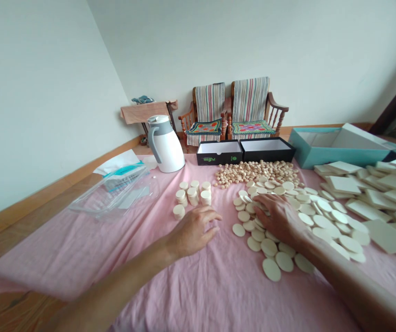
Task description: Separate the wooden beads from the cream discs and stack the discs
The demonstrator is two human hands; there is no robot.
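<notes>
My left hand (193,230) hovers over the pink cloth with its fingers apart and nothing in it. Just beyond it stand several short stacks of round cream discs (193,196), and a shorter stack (178,211) is closest to the wrist. On the right, my right hand (277,216) reaches into a loose spread of the same round discs (269,246). Its thumb and fingers are curled over a few discs, and the fingertips are partly hidden among them.
Behind the discs lies a heap of small wooden beads (256,173). Two black boxes (219,159), a teal box (339,154) and a white jug (168,150) stand at the back. Square cream tiles (388,230) pile up at right; a clear plastic tray (97,205) lies left.
</notes>
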